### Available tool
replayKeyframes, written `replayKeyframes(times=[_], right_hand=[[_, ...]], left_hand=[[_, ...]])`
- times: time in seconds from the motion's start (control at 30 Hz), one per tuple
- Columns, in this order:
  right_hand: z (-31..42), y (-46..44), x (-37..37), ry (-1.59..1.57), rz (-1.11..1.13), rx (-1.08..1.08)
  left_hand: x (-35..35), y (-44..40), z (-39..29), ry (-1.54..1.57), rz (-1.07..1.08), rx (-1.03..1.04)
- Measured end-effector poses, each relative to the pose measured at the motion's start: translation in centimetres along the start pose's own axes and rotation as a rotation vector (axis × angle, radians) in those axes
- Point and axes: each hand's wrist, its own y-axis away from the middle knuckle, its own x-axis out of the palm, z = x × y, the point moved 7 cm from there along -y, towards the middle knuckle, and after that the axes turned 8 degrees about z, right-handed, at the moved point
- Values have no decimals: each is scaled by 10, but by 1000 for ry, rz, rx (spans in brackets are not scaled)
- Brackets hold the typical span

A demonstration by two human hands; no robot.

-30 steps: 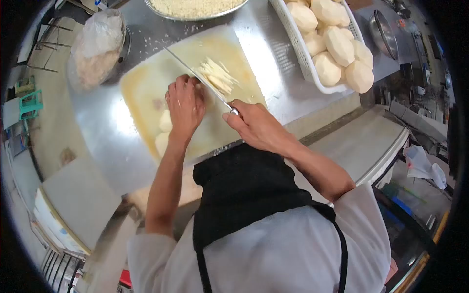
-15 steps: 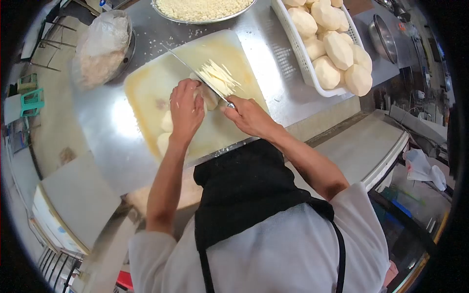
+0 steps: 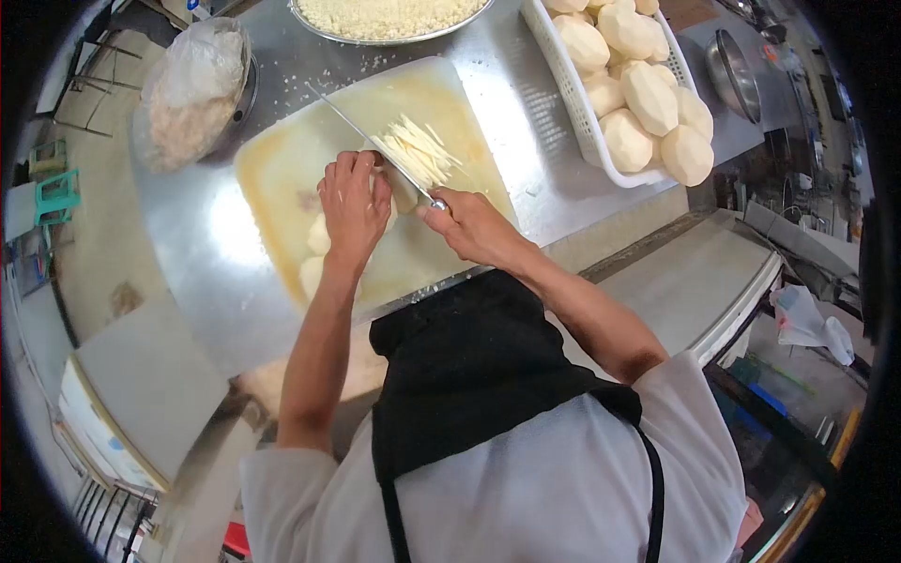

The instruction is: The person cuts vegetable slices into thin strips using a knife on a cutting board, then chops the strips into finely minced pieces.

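Observation:
My right hand (image 3: pixel 469 225) is wrapped round the handle of a kitchen knife (image 3: pixel 371 138), whose blade slants up and left across the cutting board (image 3: pixel 450 103). My left hand (image 3: pixel 357 202) presses with curled fingers on a pale piece of peeled potato (image 3: pixel 405 195), close beside the blade. Thin potato strips (image 3: pixel 418 150) lie in a heap on the far side of the knife. Other potato pieces (image 3: pixel 317 235) rest on the board left of my left wrist, partly hidden by it.
A white basket (image 3: pixel 584 117) of peeled potatoes (image 3: pixel 649 98) stands at the back right. At the back is a metal bowl (image 3: pixel 371 40) of finely chopped pale food. A plastic bag (image 3: pixel 192 94) sits in a bowl at the left. Small crumbs dot the steel table (image 3: pixel 202 281).
The knife and both hands stay in nearly the same place on the board. The whole view has shifted very slightly.

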Motion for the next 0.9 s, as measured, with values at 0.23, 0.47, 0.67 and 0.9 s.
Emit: replayKeyframes(times=[0.23,0.47,0.67,0.9], right_hand=[[8,16,4,-14,-40,-18],[22,28,0,-23,9,99],[13,11,-1,1,4,85],[-8,-1,11,23,-21,-25]], left_hand=[[-4,1,-3,50,-8,6],[-2,1,0,62,-18,7],[-4,-2,-1,78,-45,33],[-8,4,5,200,-16,74]])
